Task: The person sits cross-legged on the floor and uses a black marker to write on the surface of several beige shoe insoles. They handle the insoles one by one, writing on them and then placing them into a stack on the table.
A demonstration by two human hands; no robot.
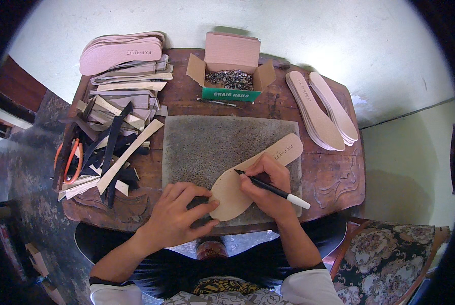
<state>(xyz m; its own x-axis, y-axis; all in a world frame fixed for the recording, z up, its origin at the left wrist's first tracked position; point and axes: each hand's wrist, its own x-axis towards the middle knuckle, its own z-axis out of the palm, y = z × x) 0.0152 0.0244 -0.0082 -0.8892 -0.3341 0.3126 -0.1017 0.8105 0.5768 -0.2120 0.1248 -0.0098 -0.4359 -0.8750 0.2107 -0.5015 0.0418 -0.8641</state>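
The left forearm enters from the lower left of the frame; its hand (pixel 179 211) bends inward, thumb and fingers apart, tips at the rounded wide end of a beige insole (pixel 227 195). The right forearm rises from the lower right, and the right hand (pixel 265 185) has its fingers clamped on a black pen (pixel 273 189) with a white end, its tip at the insole's upper edge. The insole lies diagonally right of centre, on a grey, pitted, rectangular slab (pixel 199 147) on the brown wooden counter (pixel 319 178), whose corners are carved.

At upper centre, an open green cardboard box (pixel 231 95) with brown flaps holds a heap of small shiny metal nails (pixel 230 80). Smooth pinkish insoles (pixel 121 52) are stacked at upper left, above flat grey, cream and black strips (pixel 131 99) and orange loop handles (pixel 80 162). More insoles (pixel 314 109) lie in two piles at upper right.
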